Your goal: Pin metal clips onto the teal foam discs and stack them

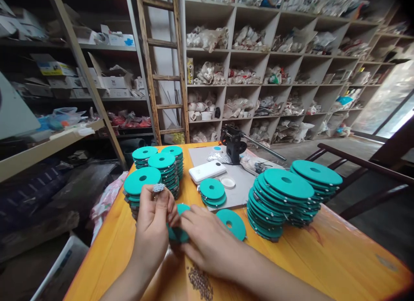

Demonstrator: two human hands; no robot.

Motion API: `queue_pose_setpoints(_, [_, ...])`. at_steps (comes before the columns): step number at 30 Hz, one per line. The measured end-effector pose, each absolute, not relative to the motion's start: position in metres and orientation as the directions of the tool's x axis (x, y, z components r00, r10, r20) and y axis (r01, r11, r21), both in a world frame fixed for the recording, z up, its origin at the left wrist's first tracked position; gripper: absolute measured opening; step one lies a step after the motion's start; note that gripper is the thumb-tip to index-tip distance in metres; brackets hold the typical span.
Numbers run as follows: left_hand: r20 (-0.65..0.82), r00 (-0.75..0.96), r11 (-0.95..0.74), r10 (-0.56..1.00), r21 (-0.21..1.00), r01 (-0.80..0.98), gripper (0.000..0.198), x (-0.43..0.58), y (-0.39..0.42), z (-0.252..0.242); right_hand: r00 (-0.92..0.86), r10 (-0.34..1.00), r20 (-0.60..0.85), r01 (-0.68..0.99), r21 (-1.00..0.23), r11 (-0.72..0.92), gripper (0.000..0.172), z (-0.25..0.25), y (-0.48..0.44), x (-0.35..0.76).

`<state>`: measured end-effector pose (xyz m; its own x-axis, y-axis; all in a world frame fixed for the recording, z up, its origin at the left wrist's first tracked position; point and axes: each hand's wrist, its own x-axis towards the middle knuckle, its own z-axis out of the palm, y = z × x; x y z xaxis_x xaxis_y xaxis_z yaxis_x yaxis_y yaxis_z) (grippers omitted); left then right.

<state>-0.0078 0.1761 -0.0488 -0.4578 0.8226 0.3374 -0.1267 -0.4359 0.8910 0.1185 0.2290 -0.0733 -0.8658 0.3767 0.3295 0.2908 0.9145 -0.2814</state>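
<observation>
Disc (178,234) is sitting low between both hands, just over the near part of the desk (323,258). It's mostly hidden and lying roughly flat. Right hand (207,242) is holding its right side, grip clamped on it. Left hand (154,225) is resting against the left rim, but its grip is pinching a small silvery bit (158,188) up at the fingertips, straight above the disc. Loose disc (231,223) is lying just beside the right hand. Left stack (161,171) and right stack (281,197) are flanking everything, with tiny metal pieces (200,283) piled by the wrists.

left: disc stacks (161,167) | right: more stacks (291,193) | between: mat (242,185) | front: held disc (179,237), small-parts pile (200,283)
</observation>
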Motion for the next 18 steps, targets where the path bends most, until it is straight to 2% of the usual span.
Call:
queue_pose_setpoints(5, [0.161,-0.353,-0.213,0.922,0.971,-0.112,0.022,0.006,0.171,-0.062,-0.724,0.554,0.411,0.277,-0.563,0.779,0.037,-0.066,0.211,0.171])
queue_pose_setpoints(9, [-0.048,-0.259,-0.018,0.965,0.969,-0.247,0.024,0.031,0.166,-0.086,-0.644,0.636,0.426,0.239,-0.677,0.696,0.05,-0.096,0.202,0.193])
queue_pose_setpoints(10, [-0.056,-0.25,-0.014,0.967,0.963,-0.27,0.024,0.036,0.165,-0.091,-0.621,0.661,0.421,0.228,-0.71,0.666,0.051,-0.106,0.201,0.195])
queue_pose_setpoints(12, [-0.042,-0.185,-0.014,0.982,0.956,-0.294,0.027,0.044,0.162,-0.098,-0.552,0.723,0.417,0.2,-0.775,0.6,0.04,-0.122,0.199,0.198])
queue_pose_setpoints(15, [-0.02,-0.082,-0.005,0.996,0.956,-0.292,0.031,0.047,0.16,-0.1,-0.464,0.775,0.429,0.227,-0.789,0.572,0.018,-0.128,0.198,0.203])
queue_pose_setpoints(18, [-0.01,-0.108,-0.013,0.994,0.978,-0.207,0.03,0.042,0.162,-0.099,-0.512,0.708,0.486,0.313,-0.662,0.681,0.025,-0.118,0.195,0.211])
